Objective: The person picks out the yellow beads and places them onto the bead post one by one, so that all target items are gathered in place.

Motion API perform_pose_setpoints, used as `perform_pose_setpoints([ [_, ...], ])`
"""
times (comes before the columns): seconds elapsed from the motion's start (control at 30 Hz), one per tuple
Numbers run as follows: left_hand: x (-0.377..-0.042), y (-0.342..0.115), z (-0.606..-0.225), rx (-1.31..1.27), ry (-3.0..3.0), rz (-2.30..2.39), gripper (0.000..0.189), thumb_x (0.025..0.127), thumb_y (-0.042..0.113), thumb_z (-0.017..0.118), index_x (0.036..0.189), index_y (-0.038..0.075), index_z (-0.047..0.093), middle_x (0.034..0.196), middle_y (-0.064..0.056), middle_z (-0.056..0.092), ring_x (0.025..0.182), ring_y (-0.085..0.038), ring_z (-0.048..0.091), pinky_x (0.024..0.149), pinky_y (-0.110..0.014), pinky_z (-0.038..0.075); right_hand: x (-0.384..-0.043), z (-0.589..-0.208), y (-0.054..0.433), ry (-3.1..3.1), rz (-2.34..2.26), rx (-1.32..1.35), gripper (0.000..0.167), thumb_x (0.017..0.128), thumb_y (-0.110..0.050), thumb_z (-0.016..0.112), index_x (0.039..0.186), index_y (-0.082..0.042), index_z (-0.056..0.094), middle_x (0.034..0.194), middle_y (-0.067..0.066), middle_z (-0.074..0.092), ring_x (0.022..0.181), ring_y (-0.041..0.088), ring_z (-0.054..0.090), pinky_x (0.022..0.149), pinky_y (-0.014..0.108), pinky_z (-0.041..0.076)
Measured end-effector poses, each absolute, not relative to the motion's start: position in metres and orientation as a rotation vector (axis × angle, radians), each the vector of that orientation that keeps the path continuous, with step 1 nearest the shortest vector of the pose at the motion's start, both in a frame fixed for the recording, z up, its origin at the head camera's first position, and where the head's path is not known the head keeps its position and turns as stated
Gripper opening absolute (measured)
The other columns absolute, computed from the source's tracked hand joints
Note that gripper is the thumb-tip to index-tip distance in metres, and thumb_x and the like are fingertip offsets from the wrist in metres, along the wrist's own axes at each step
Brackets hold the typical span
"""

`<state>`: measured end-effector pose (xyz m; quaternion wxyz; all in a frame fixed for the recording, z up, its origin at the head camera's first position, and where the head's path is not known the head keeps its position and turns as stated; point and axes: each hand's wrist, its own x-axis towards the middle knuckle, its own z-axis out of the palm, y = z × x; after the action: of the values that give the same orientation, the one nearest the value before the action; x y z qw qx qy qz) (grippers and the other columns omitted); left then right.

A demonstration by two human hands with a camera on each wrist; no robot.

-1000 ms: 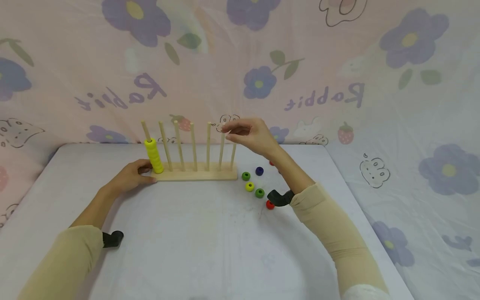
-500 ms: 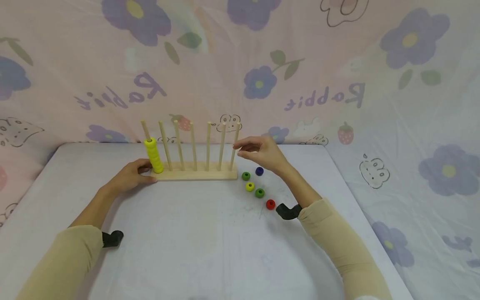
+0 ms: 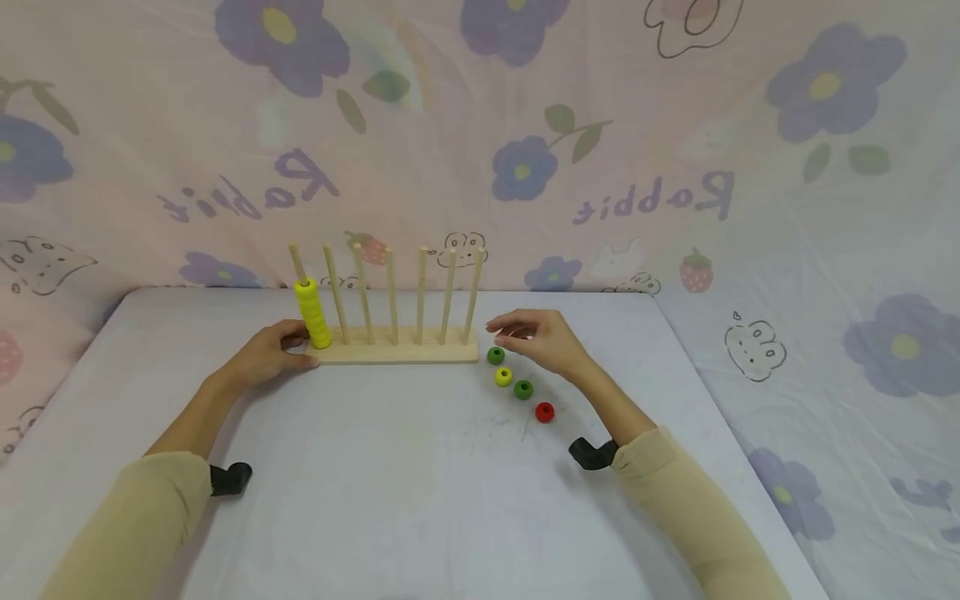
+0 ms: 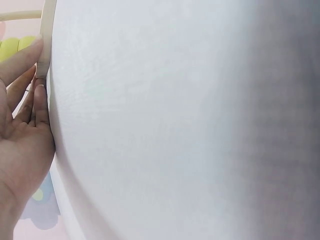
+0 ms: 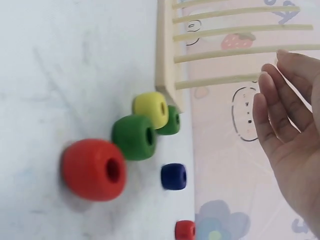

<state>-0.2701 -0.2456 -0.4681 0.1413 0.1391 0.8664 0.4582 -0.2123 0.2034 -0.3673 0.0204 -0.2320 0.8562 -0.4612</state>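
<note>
A wooden peg rack [image 3: 397,354] stands at the back of the table, with yellow beads [image 3: 312,315] stacked on its leftmost peg. My left hand [image 3: 262,358] holds the rack's left end, thumb along the front of the base. Beyond the rack's right end, my right hand [image 3: 543,342] hovers with loosely bent fingers and nothing between them. Nearest to it lies a green bead [image 3: 496,357]. A yellow bead [image 3: 503,377], another green bead [image 3: 523,390] and a red bead [image 3: 544,412] trail toward the front. The right wrist view also shows a blue bead [image 5: 175,176], hidden in the head view.
The other pegs [image 3: 420,296] of the rack stand bare. A second red bead [image 5: 185,230] lies near the back in the right wrist view. Behind the white table [image 3: 390,483] hangs a cloth [image 3: 420,125] printed with flowers and rabbits.
My right hand has come down from the tops of the right-hand pegs, moving right and toward the beads. It now covers the blue bead in the head view. The left hand stays on the rack.
</note>
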Motion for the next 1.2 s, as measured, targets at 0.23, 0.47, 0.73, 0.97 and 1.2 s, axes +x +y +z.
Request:
perform_pose_setpoints([
  [0.23, -0.272, -0.242, -0.466, 0.412, 2.501, 1.32, 0.078, 0.089, 0.021, 0.076, 0.148, -0.008, 0.034, 0.151, -0.03, 0.035, 0.138, -0.046, 0.035, 0.116, -0.058, 0.027, -0.215, -0.387, 0.217, 2.645, -1.413, -0.67, 0.025, 0.09, -0.003, 0.071, 0.114, 0.003, 0.071, 0.112, 0.021, 0.071, 0.096, 0.033, 0.067, 0.082, 0.032, 0.057],
  [0.47, -0.273, -0.242, -0.466, 0.388, 2.503, 1.305, 0.078, 0.089, 0.019, 0.076, 0.148, -0.007, 0.034, 0.151, -0.029, 0.036, 0.138, -0.045, 0.035, 0.117, -0.057, 0.026, -0.226, -0.421, 0.234, 2.657, -1.41, -0.611, 0.025, 0.09, -0.006, 0.072, 0.116, -0.004, 0.073, 0.112, 0.017, 0.072, 0.098, 0.029, 0.067, 0.086, 0.034, 0.058],
  [0.73, -0.274, -0.244, -0.469, 0.376, 2.504, 1.294, 0.079, 0.089, 0.02, 0.076, 0.149, -0.008, 0.032, 0.151, -0.031, 0.034, 0.138, -0.046, 0.035, 0.116, -0.058, 0.027, -0.22, -0.442, 0.237, 2.667, -1.386, -0.561, 0.025, 0.089, -0.011, 0.075, 0.114, -0.006, 0.074, 0.11, 0.007, 0.073, 0.101, 0.021, 0.066, 0.085, 0.029, 0.059],
  [0.97, -0.272, -0.245, -0.469, 0.386, 2.505, 1.308, 0.079, 0.088, 0.019, 0.077, 0.148, -0.008, 0.033, 0.151, -0.03, 0.036, 0.138, -0.045, 0.036, 0.116, -0.058, 0.027, -0.217, -0.453, 0.235, 2.746, -1.26, -0.548, 0.024, 0.088, -0.012, 0.076, 0.112, -0.008, 0.075, 0.106, 0.0, 0.073, 0.096, 0.015, 0.067, 0.084, 0.028, 0.059],
  [1.2, -0.27, -0.244, -0.467, 0.393, 2.503, 1.325, 0.078, 0.088, 0.019, 0.077, 0.148, -0.007, 0.034, 0.15, -0.03, 0.037, 0.137, -0.045, 0.036, 0.116, -0.057, 0.027, -0.213, -0.458, 0.232, 2.781, -1.201, -0.535, 0.027, 0.086, -0.01, 0.077, 0.113, -0.009, 0.074, 0.104, 0.002, 0.072, 0.095, 0.016, 0.067, 0.084, 0.031, 0.059],
])
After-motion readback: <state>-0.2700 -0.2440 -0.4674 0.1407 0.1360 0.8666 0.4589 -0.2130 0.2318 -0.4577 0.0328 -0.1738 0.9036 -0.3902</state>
